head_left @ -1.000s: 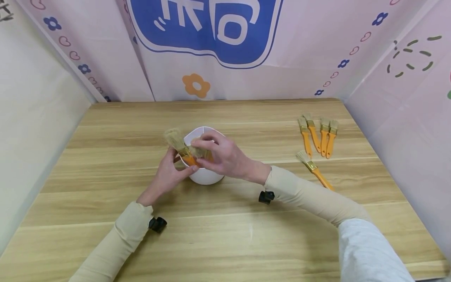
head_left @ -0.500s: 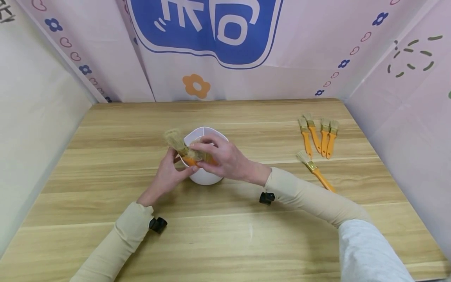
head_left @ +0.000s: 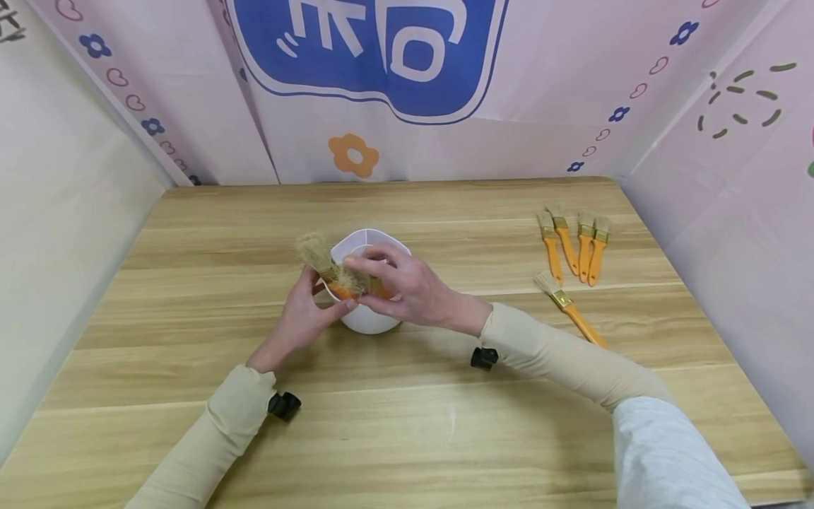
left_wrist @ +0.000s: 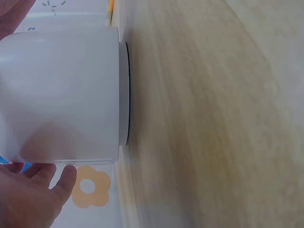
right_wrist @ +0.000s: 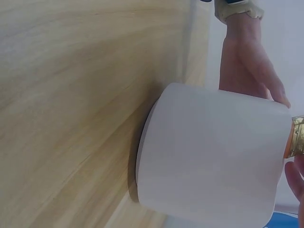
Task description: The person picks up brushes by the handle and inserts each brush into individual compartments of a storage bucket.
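Note:
A white round-sided container (head_left: pixel 370 322) stands upright on the table between the two hands. The left hand (head_left: pixel 299 311) holds its left side, thumb at the front rim; in the left wrist view, fingers of the left hand (left_wrist: pixel 35 192) lie along the container's wall (left_wrist: pixel 61 95). One paintbrush (head_left: pixel 313 250) leans out over the left rim, bristles up. The right hand (head_left: pixel 416 286) pinches another paintbrush (head_left: pixel 352 278) near its bristles, with the handle mostly hidden inside the container. A brass-coloured ferrule (right_wrist: pixel 298 135) shows past the rim in the right wrist view.
Several loose paintbrushes with orange handles lie at the right of the wooden table (head_left: pixel 407 424): a group (head_left: pixel 585 249) towards the back, and a single paintbrush (head_left: pixel 569 308) in front of it. Printed fabric walls (head_left: pixel 509 141) enclose the back and sides.
The bristles of the paintbrush in the right hand have shifted slightly left and down towards the other brush. The left hand, the container and the loose brushes stay put.

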{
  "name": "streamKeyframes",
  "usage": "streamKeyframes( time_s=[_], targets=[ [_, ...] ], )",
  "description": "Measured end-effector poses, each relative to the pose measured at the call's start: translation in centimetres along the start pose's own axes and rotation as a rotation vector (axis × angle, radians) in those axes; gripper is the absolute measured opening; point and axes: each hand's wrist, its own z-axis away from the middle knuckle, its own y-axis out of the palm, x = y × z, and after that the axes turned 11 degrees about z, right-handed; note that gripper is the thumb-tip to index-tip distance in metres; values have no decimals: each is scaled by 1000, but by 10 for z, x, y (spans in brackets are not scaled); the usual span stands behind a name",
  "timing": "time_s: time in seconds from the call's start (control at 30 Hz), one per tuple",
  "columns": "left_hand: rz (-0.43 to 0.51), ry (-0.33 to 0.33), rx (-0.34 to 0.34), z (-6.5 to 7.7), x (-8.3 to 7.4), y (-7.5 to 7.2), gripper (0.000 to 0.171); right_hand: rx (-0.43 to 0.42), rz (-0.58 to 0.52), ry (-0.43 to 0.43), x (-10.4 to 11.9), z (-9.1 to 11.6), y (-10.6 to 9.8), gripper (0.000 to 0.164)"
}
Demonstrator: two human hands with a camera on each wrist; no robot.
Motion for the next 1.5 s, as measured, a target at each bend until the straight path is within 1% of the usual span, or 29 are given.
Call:
streamKeyframes(
  time_s=[0.1, 0.23, 0.43, 0.57, 0.73, 0.93, 1.1, 1.27, 1.5],
  targets=[
    [-4, 4, 1, -1, 0, 0, 79, 4, -15, 18, -2, 2, -1, 51],
    [-13, 14, -1, -1, 0, 0, 79, 0, -40, 63, -6, 9, -4, 53],
    [-24, 24, -3, -2, 0, -1, 80, -1, -51, 123, -13, 19, -10, 50],
    [-28, 16, -2, -4, 0, -1, 80, 1, -60, 141, -16, 25, -14, 48],
    [-19, 18, -3, -4, 0, -1, 79, 6, -36, 161, -19, 28, -20, 47],
    [-25, -4, 0, -4, 1, -1, 79, 19, -6, 217, -24, 37, -28, 48],
    [-24, -9, 6, -3, 2, -2, 80, 81, 28, 293, -30, 50, -37, 47],
    [-19, -9, 13, -2, 2, -1, 81, 163, 98, 367, -37, 66, -47, 46],
    [-7, 10, 3, 0, 2, -1, 79, 336, 239, 502, -49, 97, -73, 50]
  ],
)
